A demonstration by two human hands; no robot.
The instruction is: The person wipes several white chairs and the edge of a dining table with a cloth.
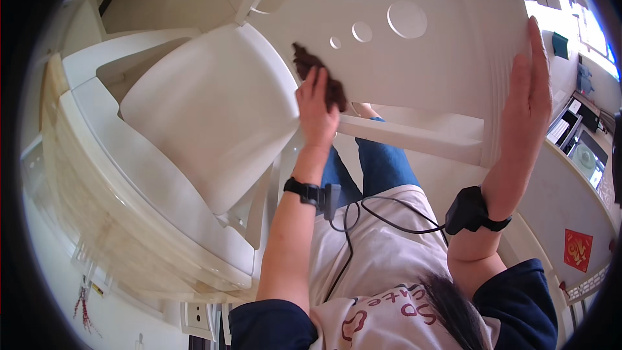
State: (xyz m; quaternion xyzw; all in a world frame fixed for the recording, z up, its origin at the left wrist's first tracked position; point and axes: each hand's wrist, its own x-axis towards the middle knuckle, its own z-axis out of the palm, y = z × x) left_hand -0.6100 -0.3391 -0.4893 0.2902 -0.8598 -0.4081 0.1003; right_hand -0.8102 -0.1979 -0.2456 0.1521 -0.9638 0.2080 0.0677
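Observation:
My left hand (318, 109) holds a crumpled dark brown cloth (335, 92) against the lower part of a white chair backrest (437, 68). The cloth lies under and beyond my fingers, near the chair seat (209, 112). Three round holes of different sizes run across the backrest. At the right, my right hand (529, 87) rests with straight fingers along the backrest's far edge, holding nothing else that I can see. A white rail (413, 138) crosses below the backrest panel.
A round table with a marble-patterned edge (121, 209) curves along the left. Black cables (403, 228) hang between my wrist straps. To the right stands a pale cabinet (568, 204) with a red paper decoration (578, 250), and a gas hob (585, 158) lies beyond.

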